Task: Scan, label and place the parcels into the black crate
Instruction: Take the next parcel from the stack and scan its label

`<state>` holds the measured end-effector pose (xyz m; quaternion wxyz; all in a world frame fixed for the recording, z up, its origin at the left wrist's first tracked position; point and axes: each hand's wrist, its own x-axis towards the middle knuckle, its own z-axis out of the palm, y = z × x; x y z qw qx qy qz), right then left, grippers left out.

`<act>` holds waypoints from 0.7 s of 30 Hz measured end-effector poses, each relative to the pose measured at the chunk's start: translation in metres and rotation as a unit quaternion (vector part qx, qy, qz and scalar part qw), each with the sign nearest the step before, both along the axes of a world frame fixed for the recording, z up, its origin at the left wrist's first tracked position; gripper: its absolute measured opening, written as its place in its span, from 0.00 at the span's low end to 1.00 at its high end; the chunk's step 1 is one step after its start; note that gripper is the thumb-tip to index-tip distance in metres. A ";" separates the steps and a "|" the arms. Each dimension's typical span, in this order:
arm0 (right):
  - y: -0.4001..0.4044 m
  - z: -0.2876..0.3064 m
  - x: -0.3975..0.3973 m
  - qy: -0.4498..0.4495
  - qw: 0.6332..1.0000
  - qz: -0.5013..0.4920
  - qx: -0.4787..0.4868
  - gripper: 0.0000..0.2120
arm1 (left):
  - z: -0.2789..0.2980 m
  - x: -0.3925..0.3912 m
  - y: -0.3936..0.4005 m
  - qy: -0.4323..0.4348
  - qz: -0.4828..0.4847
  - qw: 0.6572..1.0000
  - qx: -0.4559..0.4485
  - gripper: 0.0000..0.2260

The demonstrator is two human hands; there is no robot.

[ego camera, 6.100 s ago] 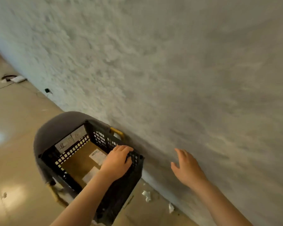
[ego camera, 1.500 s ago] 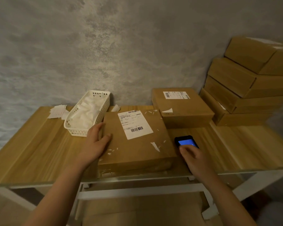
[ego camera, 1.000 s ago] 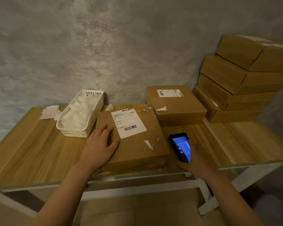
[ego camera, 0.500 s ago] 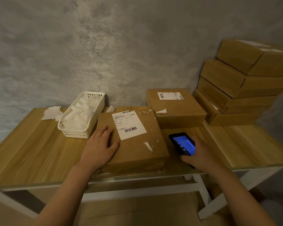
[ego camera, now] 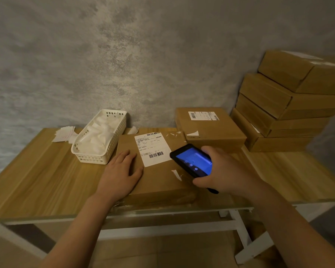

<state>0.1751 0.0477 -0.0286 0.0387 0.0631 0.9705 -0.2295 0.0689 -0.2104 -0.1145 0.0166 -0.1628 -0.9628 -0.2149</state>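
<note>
A flat brown parcel lies at the front of the wooden table, with a white barcode label on its top. My left hand rests flat on the parcel's left part, fingers straight. My right hand grips a black handheld scanner with a lit blue screen. The scanner hangs over the parcel's right side, just right of the label. The black crate is out of view.
A white plastic basket of white material stands left of the parcel, loose paper slips behind it. Another labelled parcel lies at the back. Several brown boxes are stacked at the right against the grey wall.
My right hand has picked the scanner up off the table and carried it left, over the parcel beside the label. My left hand stays flat on the parcel.
</note>
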 end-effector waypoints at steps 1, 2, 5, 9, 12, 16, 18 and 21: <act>-0.003 0.001 -0.001 -0.006 1.000 0.004 0.001 0.43 | 0.000 0.000 0.000 0.001 0.000 1.000 -0.001 0.28; -0.005 0.002 -0.002 -0.016 1.000 0.006 0.002 0.42 | 0.000 0.000 0.000 0.002 0.000 1.000 -0.001 0.28; -0.009 0.005 -0.003 -0.041 0.999 0.013 0.018 0.40 | 0.000 -0.001 0.000 0.003 -0.001 1.000 -0.003 0.28; -0.008 0.005 -0.002 -0.060 0.998 0.015 0.026 0.37 | -0.001 -0.001 -0.001 0.010 -0.001 1.000 -0.001 0.27; -0.007 0.004 0.000 -0.060 0.998 0.017 0.016 0.40 | -0.003 -0.001 0.000 0.016 0.000 1.000 0.005 0.26; -0.007 0.006 0.002 -0.060 0.998 0.018 0.016 0.44 | -0.003 -0.001 0.000 0.016 0.001 1.000 0.004 0.26; -0.007 0.007 0.004 -0.064 0.998 0.020 0.014 0.45 | -0.002 -0.001 0.000 0.018 0.002 1.000 0.005 0.26; -0.007 0.009 0.007 -0.066 0.997 0.022 0.014 0.46 | -0.002 0.000 0.000 0.013 0.002 1.000 0.000 0.27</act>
